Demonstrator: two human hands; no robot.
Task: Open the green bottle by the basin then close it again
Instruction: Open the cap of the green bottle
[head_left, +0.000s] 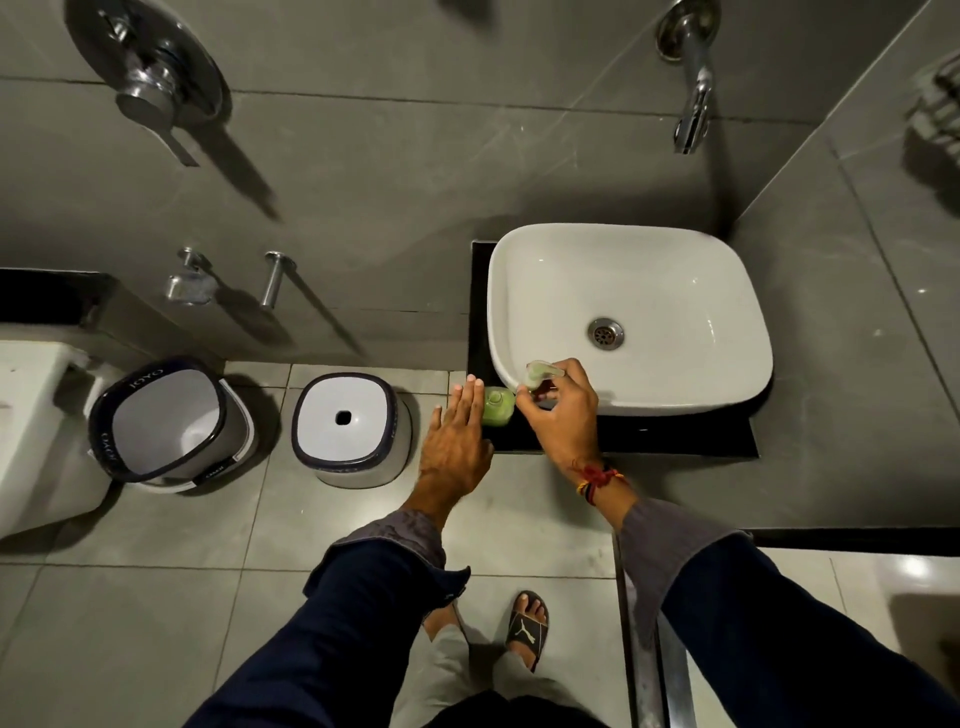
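Green bottle (497, 408) upright on black bench (675, 439), at basin's (631, 317) front-left corner. Pump cap (540, 371) off, pinched in right hand (558, 410) grip, fingers closed round it, just up-right of bottle's open neck. Left hand (457, 441) flat against bottle's left side, fingers extended, steadying rather than clasping. Likely next: cap down-left onto neck, bottle's long axis vertical. Right hand nearer.

The bottle (497, 407) is light green, its pump top (541, 373) pale and translucent. The basin (631, 270) is white on a black counter (675, 439). Sleeves (779, 623) are navy with grey cuffs. A red-and-yellow thread (597, 475) circles one wrist. Floor tiles (130, 623) are grey.
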